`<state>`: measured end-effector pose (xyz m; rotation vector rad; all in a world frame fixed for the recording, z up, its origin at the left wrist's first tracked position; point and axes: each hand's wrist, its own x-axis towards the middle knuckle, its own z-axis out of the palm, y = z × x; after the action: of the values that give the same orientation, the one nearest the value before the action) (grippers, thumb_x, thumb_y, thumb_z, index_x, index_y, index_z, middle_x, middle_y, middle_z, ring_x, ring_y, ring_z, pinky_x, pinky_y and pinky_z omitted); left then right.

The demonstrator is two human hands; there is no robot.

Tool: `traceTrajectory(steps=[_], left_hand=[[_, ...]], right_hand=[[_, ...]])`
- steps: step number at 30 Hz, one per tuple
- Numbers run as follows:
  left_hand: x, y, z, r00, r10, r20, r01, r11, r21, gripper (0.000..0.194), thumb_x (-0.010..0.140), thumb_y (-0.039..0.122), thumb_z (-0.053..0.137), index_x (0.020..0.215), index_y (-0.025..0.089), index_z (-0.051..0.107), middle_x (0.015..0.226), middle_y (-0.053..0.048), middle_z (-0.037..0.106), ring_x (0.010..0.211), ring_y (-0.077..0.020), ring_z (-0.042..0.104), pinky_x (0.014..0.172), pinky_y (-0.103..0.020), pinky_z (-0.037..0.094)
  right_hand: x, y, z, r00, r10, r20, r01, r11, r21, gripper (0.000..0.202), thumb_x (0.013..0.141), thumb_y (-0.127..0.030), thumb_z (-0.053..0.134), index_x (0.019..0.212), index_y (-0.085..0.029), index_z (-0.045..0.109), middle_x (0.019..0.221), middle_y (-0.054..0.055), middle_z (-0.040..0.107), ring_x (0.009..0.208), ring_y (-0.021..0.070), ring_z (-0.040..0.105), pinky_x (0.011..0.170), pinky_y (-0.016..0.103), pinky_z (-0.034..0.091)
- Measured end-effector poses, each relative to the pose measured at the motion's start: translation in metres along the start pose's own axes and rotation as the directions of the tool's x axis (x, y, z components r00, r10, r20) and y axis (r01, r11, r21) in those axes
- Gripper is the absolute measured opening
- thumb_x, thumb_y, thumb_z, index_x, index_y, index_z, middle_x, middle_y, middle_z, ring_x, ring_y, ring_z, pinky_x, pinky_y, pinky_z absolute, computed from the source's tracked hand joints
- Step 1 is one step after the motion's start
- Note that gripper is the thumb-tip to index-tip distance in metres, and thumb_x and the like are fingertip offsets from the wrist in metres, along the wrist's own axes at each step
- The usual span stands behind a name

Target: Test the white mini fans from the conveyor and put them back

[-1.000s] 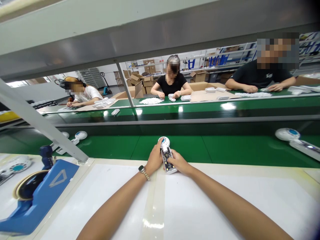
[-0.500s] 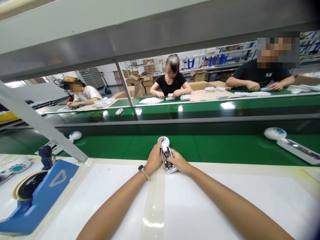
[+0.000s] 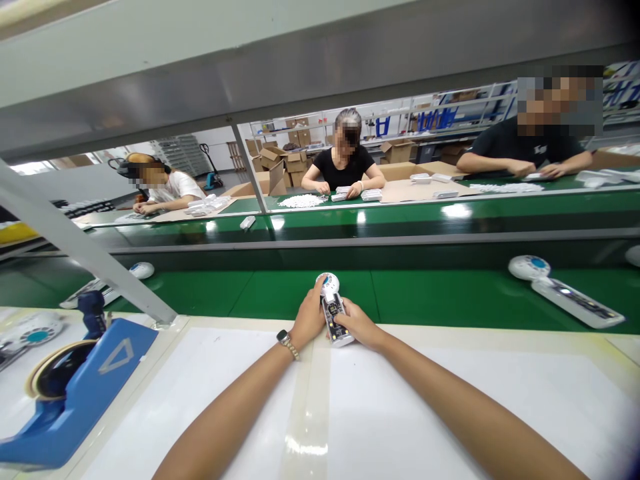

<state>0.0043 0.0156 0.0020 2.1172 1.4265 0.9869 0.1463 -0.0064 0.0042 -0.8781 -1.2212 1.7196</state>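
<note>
A white device (image 3: pixel 338 325) with a round head and an open body showing a dark circuit board is held at the near edge of the green conveyor belt (image 3: pixel 280 293). My left hand (image 3: pixel 309 319), with a watch on its wrist, grips the device's left side, fingers up by the round head. On the right side my right hand (image 3: pixel 361 325) holds the body, thumb over the circuit board. Another such device (image 3: pixel 575 300) lies on the belt at the right, a small light glowing on its board.
A blue tape dispenser (image 3: pixel 95 393) and another white device (image 3: pixel 37 331) are on the white tabletop (image 3: pixel 240 413) at the left. A slanting metal post (image 3: pixel 85 247) stands there. Across the belts, people sit working beside white parts (image 3: pixel 303 201). A beam (image 3: pixel 300 60) spans overhead.
The devices on the near belt have moved left, and another enters at the right edge. A small white part on the far belt has shifted right. My hands keep the same hold.
</note>
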Motion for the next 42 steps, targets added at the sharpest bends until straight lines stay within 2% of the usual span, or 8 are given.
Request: traceTrajectory(steps=[10,24,28,32,34,37,39,42], left_hand=[[0.000,-0.004,0.002,1.000,-0.002,-0.001,0.002,1.000,0.030,0.060,0.081,0.012,0.042,0.138,0.021,0.025,0.120,-0.012,0.051,0.103,-0.0228,0.051,0.088,-0.038,0.041],[-0.001,-0.002,0.001,1.000,0.011,0.004,-0.012,1.000,0.027,0.057,0.083,0.013,0.040,0.137,0.022,0.026,0.119,-0.011,0.051,0.104,-0.0223,0.050,0.088,-0.038,0.042],[0.000,-0.008,0.004,0.998,-0.017,-0.057,0.016,1.000,-0.016,0.059,0.083,0.014,0.040,0.138,0.019,0.019,0.126,-0.014,0.042,0.107,-0.0223,0.047,0.091,-0.040,0.040],[-0.001,-0.005,0.006,0.993,-0.025,-0.116,0.012,0.994,-0.109,0.055,0.088,0.023,0.036,0.138,0.019,0.013,0.133,-0.016,0.031,0.097,-0.0187,0.051,0.088,-0.040,0.042],[-0.003,0.002,0.004,0.996,0.076,-0.054,-0.084,0.984,-0.155,0.054,0.089,0.030,0.037,0.137,0.020,0.015,0.135,-0.015,0.029,0.102,-0.0197,0.048,0.088,-0.039,0.043],[-0.008,0.014,-0.001,0.971,0.201,0.128,-0.168,0.959,-0.229,0.062,0.085,0.038,0.048,0.137,0.021,0.019,0.137,-0.015,0.027,0.114,-0.0253,0.041,0.088,-0.039,0.045],[-0.011,0.019,-0.003,0.961,0.188,0.202,-0.130,0.955,-0.268,0.071,0.080,0.041,0.054,0.138,0.020,0.017,0.137,-0.016,0.026,0.115,-0.0277,0.040,0.086,-0.041,0.046],[-0.013,0.021,-0.003,0.968,0.134,0.213,-0.073,0.959,-0.273,0.079,0.074,0.043,0.062,0.137,0.020,0.019,0.135,-0.017,0.028,0.115,-0.0286,0.041,0.087,-0.041,0.046]], right_hand=[[0.002,0.001,0.000,1.000,0.006,-0.016,-0.006,1.000,-0.015,0.035,0.063,-0.019,0.054,0.096,-0.018,0.043,0.073,-0.001,0.060,0.058,0.0178,0.062,0.058,0.032,0.050],[0.001,0.001,0.000,1.000,0.027,0.015,-0.028,0.994,0.101,0.035,0.063,-0.020,0.055,0.095,-0.019,0.042,0.067,-0.003,0.061,0.052,0.0186,0.063,0.052,0.032,0.050],[0.002,0.000,0.001,0.999,0.035,0.002,-0.035,0.979,0.202,0.036,0.062,-0.020,0.058,0.096,-0.019,0.044,0.066,-0.002,0.063,0.052,0.0189,0.063,0.052,0.032,0.049],[0.005,-0.002,0.001,0.993,0.039,-0.108,0.004,0.930,0.368,0.035,0.062,-0.021,0.063,0.094,-0.019,0.049,0.071,-0.001,0.066,0.059,0.0183,0.065,0.060,0.032,0.050],[0.005,-0.004,0.000,0.984,0.046,-0.170,0.030,0.908,0.418,0.033,0.063,-0.021,0.064,0.093,-0.018,0.051,0.073,0.000,0.066,0.064,0.0179,0.065,0.063,0.031,0.050],[0.004,-0.007,-0.001,0.978,0.065,-0.196,0.029,0.896,0.444,0.027,0.067,-0.021,0.063,0.092,-0.018,0.054,0.075,0.001,0.067,0.065,0.0182,0.065,0.063,0.031,0.051],[0.004,-0.007,-0.002,0.978,0.077,-0.193,0.018,0.893,0.450,0.025,0.069,-0.022,0.061,0.093,-0.019,0.055,0.076,0.002,0.067,0.064,0.0191,0.065,0.060,0.032,0.051],[0.006,-0.006,-0.005,0.975,0.084,-0.208,0.024,0.884,0.467,0.019,0.072,-0.022,0.059,0.091,-0.019,0.055,0.076,0.003,0.067,0.062,0.0194,0.065,0.057,0.032,0.052]])
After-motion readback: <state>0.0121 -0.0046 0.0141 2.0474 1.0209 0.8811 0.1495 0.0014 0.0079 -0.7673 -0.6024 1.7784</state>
